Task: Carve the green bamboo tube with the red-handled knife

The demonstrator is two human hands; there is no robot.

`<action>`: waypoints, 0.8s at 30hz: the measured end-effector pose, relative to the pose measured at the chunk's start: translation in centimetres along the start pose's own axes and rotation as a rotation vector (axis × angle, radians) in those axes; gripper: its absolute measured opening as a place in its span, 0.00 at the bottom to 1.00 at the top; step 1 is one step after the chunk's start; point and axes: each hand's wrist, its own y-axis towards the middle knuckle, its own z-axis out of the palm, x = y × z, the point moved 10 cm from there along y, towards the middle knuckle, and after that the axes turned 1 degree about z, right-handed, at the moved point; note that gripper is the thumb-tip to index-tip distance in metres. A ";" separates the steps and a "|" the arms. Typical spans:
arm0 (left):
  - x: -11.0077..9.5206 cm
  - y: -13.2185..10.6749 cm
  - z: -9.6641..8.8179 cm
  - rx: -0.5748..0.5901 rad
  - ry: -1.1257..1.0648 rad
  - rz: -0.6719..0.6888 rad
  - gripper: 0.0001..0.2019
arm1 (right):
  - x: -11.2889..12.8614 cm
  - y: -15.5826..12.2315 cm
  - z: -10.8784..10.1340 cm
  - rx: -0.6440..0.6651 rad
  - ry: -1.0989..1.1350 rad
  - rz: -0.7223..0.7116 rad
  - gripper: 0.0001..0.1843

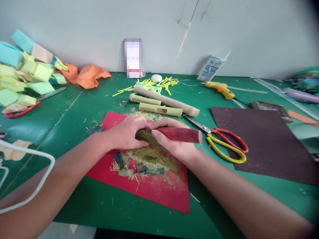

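My left hand (128, 132) is closed round a short green bamboo piece (146, 136) over a red sheet (159, 191). My right hand (171, 139) grips a knife by its dark red wooden handle (185, 135), thumb pressed toward the bamboo where the blade meets it. The blade itself is mostly hidden between my hands. Beneath them lies a heap of green-yellow shavings and bark chips (147, 162).
Three pale bamboo lengths (164, 99) lie behind the sheet, with yellow strips (154, 84) and a white egg-shaped object (156, 78). Red-and-yellow scissors (224, 141), a dark brown sheet (269, 142), a yellow glue gun (220, 89), coloured paper blocks (27, 73) and orange paper (87, 74) surround them.
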 end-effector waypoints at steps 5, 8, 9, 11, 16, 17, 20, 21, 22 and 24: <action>0.4 0.2 0.2 0.013 -0.017 -0.013 0.10 | -0.3 0.1 0.4 0.027 0.013 0.005 0.05; 0.3 0.2 0.1 0.013 0.003 0.007 0.13 | -0.2 0.1 0.3 0.022 -0.014 -0.007 0.04; 0.2 0.2 0.0 0.010 0.010 0.018 0.14 | -0.2 0.1 0.3 0.021 -0.019 -0.013 0.04; 0.1 0.2 -0.2 -0.002 0.027 0.044 0.15 | -0.1 0.1 0.3 0.025 -0.025 -0.026 0.03; 0.6 0.3 0.0 -0.026 0.024 0.062 0.16 | 0.2 0.1 0.6 0.049 -0.055 -0.055 0.04; 0.7 0.4 0.1 -0.025 0.005 0.060 0.17 | 0.2 0.1 0.6 0.056 -0.065 -0.062 0.04; 0.8 0.7 0.5 -0.023 0.000 0.076 0.19 | 0.7 0.2 0.9 0.096 -0.093 -0.105 0.03; 0.8 0.8 0.5 -0.024 0.020 0.089 0.19 | 0.8 0.3 1.1 0.114 -0.097 -0.117 0.03; 0.7 0.8 0.6 -0.027 0.044 0.103 0.20 | 0.9 0.3 1.1 0.124 -0.098 -0.127 0.03; 0.4 1.0 0.6 -0.026 0.082 0.129 0.21 | 1.0 0.5 1.3 0.135 -0.096 -0.133 0.03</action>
